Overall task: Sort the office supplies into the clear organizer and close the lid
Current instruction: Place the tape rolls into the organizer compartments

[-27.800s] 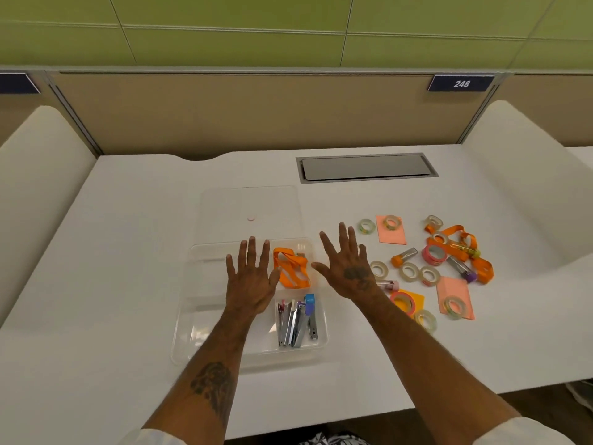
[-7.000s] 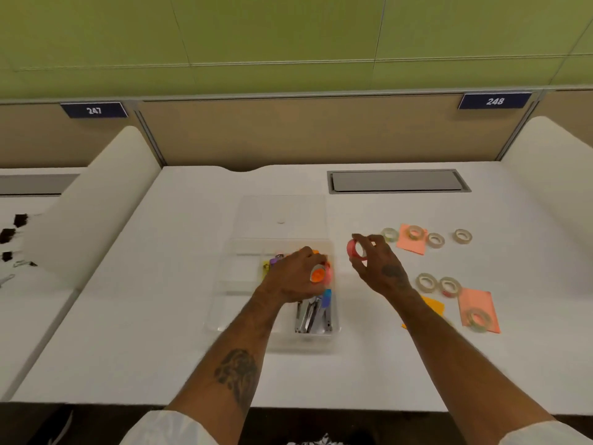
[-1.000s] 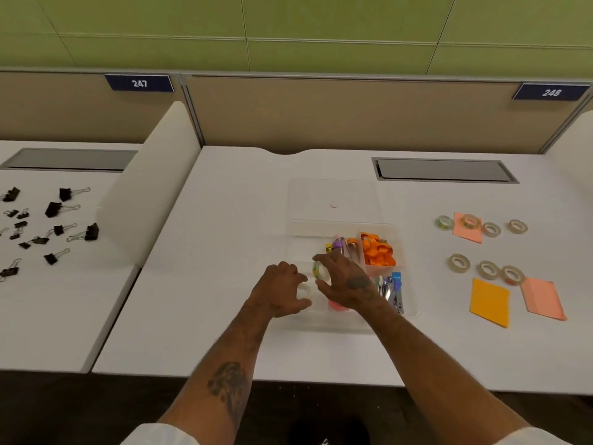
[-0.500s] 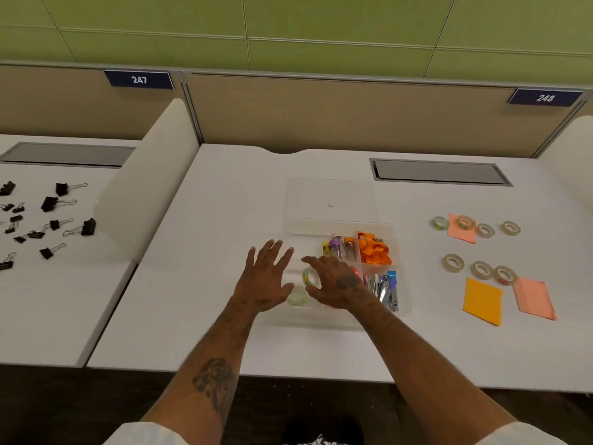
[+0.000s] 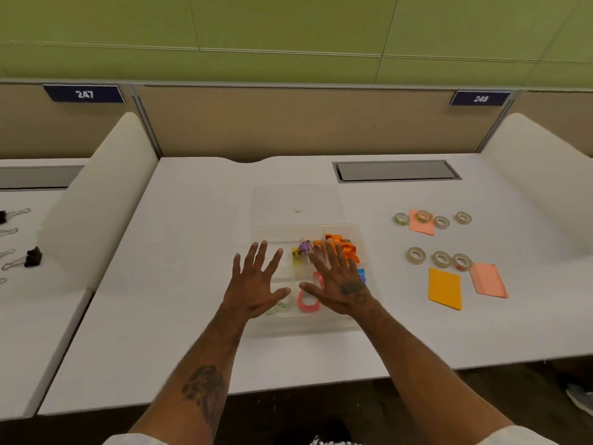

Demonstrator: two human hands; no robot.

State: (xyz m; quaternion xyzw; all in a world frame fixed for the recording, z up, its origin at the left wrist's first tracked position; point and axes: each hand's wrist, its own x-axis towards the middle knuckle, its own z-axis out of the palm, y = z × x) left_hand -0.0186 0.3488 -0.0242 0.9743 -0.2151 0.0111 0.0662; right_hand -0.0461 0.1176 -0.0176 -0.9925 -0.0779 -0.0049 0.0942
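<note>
The clear organizer [image 5: 364,234] lies mid-desk with its lid [image 5: 296,200] flat behind it. My left hand [image 5: 255,281] and my right hand [image 5: 337,279] hover over it, fingers spread, holding nothing. Inside I see an orange lanyard [image 5: 341,245], a purple-capped tube [image 5: 304,248] and a yellow one, a pink tape roll [image 5: 306,303] and a pale tape roll [image 5: 284,305]. A blue item [image 5: 361,273] shows past my right hand. Several tape rolls [image 5: 441,258] and sticky note pads [image 5: 444,288] lie on the desk to the right.
A grey cable hatch [image 5: 396,170] sits at the back. White curved dividers [image 5: 96,194] flank the desk. Binder clips [image 5: 32,256] lie on the neighbouring desk at left. A shoe [image 5: 580,398] shows on the floor at the right.
Both hands let go of the tape rolls, now lying in the front compartments, and opened flat with fingers spread above the organizer.
</note>
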